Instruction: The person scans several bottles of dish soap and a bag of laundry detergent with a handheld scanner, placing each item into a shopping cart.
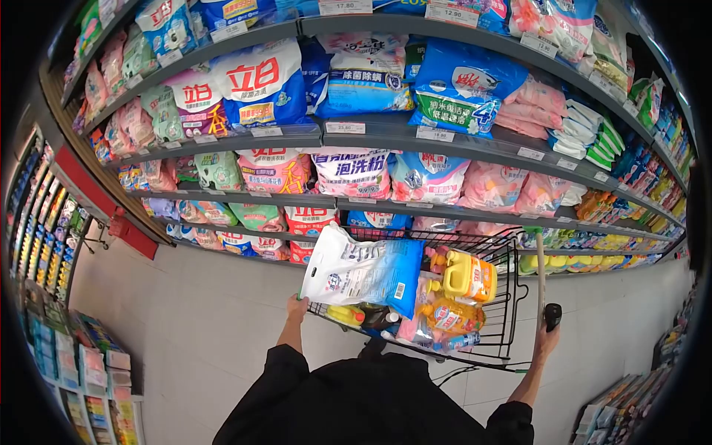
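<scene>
A black wire shopping cart (512, 311) stands crosswise in front of me. My left hand (296, 307) is closed at its near left corner, right by the lower corner of a large white and blue detergent bag (363, 273); fingers are partly hidden. My right hand (547, 341) is closed around the cart handle (541, 274) on the right, beside a small black object (552, 316) that I cannot identify. In the cart, the bag lies tilted over other goods. Next to it are a yellow jug (469, 277), an orange-yellow bottle (452, 317) and a yellow bottle with a red cap (345, 315).
Curved grey shelves (445, 141) filled with laundry powder bags, such as a blue bag (467, 85) and a white and blue bag (259, 81), run along the cart's far side. A red box (133, 236) stands on the floor at left. Stacked goods (93, 371) border the lower left.
</scene>
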The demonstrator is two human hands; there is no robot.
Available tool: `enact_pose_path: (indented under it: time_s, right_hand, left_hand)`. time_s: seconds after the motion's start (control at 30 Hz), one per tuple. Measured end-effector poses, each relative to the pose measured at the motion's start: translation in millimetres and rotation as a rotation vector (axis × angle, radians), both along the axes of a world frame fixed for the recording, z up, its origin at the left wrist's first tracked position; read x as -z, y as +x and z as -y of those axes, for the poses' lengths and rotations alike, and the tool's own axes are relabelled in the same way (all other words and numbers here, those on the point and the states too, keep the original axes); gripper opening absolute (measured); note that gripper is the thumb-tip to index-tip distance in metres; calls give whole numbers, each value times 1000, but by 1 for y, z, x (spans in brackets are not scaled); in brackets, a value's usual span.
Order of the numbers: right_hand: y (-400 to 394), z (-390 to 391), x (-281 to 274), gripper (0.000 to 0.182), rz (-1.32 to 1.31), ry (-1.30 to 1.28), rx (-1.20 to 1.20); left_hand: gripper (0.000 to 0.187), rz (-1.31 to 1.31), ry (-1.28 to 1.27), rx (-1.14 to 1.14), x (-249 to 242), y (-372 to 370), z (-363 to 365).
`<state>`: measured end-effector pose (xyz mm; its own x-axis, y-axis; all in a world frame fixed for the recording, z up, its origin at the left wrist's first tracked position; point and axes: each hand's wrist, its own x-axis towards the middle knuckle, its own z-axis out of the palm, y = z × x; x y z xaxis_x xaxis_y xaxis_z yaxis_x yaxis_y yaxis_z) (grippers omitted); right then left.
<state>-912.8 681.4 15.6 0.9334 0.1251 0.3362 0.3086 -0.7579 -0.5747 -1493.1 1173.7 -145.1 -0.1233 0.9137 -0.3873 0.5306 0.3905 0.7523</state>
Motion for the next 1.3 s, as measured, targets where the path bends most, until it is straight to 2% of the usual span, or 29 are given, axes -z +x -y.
enact_pose_path:
  time_s: [0.1,0.2,0.33,0.4,0.43,0.5,0.53,0.63,0.73,0.83,0.9,0.93,0.97,1.03,1.17,1.2,1.23,1.3]
  right_hand:
    - [0,12,4,34,16,-27,-41]
    - [3,16,-3,37,-14,56,-101]
    - [7,23,-9,43,-11,-27,-79]
    - [9,27,-11,46,-32,-89,-65]
    - [11,30,-13,46,-35,-102,-64]
    - [12,32,-14,46,-38,-87,-80]
    - [16,35,-9,47,26,6,-167]
    - [32,43,-6,48,-39,-39,-143]
    - [44,48,5,51,-6,-48,-167]
    - [58,50,3,54,28,-101,-151]
    - [59,53,-1,55,27,-132,-123]
    - [61,54,-3,55,-2,-115,-145]
    - [62,57,-6,55,-33,-102,-166]
    - [71,61,0,57,-32,-76,-188]
    - [92,71,12,56,-52,-64,-206]
    - [94,74,15,56,-10,-45,-226]
    - [94,76,12,56,-21,-61,-228]
    - [94,80,7,61,-141,-12,-260]
  left_hand:
    - [29,-15,54,-4,-3,-4,21]
    - [30,-57,77,7,-12,-5,48]
    - [30,-67,124,-49,14,-12,69]
    - [27,-74,258,-37,20,-16,92]
    - [27,-77,244,-35,13,-16,106]
    - [22,116,108,-89,-3,-17,122]
    - [22,105,106,-86,8,-23,127]
    - [29,6,85,-35,22,-35,145]
    - [26,81,32,-93,24,-38,175]
    - [32,150,85,-118,26,-30,212]
    - [47,-134,511,-151,41,-21,246]
    - [66,-201,584,-172,45,-13,261]
    - [66,-201,586,-170,48,-7,273]
    - [69,247,-166,-479,10,29,308]
    - [64,323,-209,-516,18,99,352]
    - [45,353,-122,-606,20,114,364]
    - [45,340,-135,-612,27,117,370]
    - [25,556,-233,-570,37,113,373]
